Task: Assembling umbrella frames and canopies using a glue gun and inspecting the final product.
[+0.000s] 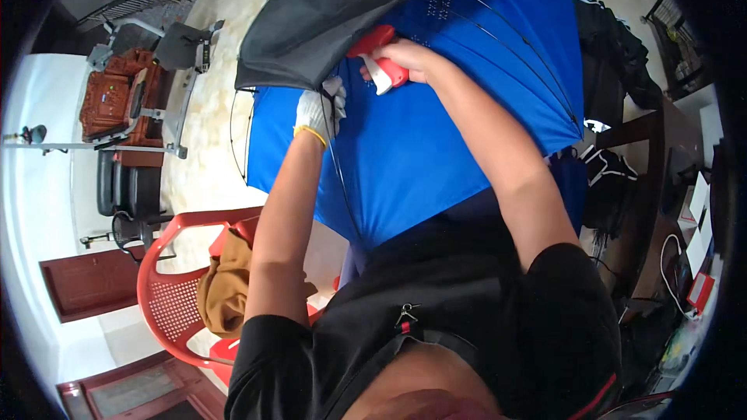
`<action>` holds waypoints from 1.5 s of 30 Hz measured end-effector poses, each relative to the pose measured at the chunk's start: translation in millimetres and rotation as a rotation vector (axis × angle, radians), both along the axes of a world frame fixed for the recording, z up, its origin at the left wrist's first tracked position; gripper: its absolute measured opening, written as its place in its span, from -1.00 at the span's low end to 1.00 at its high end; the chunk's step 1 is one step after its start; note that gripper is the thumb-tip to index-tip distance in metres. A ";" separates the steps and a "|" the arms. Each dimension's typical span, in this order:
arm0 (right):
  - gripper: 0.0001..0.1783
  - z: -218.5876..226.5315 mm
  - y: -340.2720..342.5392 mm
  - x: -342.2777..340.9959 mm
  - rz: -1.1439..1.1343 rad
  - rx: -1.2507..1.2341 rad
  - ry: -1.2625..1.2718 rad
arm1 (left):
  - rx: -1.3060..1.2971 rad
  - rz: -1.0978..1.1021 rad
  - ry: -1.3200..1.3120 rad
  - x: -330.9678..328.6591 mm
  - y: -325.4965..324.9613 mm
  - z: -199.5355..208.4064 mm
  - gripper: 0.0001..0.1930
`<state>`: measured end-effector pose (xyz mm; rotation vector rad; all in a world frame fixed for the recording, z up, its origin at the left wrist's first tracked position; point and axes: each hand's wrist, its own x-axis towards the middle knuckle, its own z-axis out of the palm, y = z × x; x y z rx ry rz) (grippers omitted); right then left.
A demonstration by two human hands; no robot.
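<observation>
An opened umbrella (pixel 436 163) spreads in front of me, its panels bright blue, with thin dark ribs. A black cloth section (pixel 311 39) of it is folded over at the upper left. My left hand (pixel 321 106), in a white knitted glove with a yellow cuff, is closed at the lower corner of that black cloth, beside a rib. My bare right hand (pixel 406 61) grips a red-and-white handheld device (pixel 387 74) above the blue fabric, close to the black cloth's edge. The device's exact kind is unclear, and its upper part lies against the cloth.
A red plastic chair (pixel 175 303) with a brown cloth (pixel 226 284) stands at my left. Exercise equipment (pixel 183 47) and a carved wooden seat (pixel 117 101) are farther left. Dark clothing (pixel 615 54) lies at the upper right, near a cluttered dark table (pixel 661 218).
</observation>
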<state>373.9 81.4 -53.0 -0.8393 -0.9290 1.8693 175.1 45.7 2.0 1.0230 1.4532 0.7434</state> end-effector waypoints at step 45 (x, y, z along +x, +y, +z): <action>-0.66 -34.5 -41.0 -48.3 -0.427 0.077 -0.115 | -0.010 0.203 -0.033 6.0 -0.3 -37.2 -0.84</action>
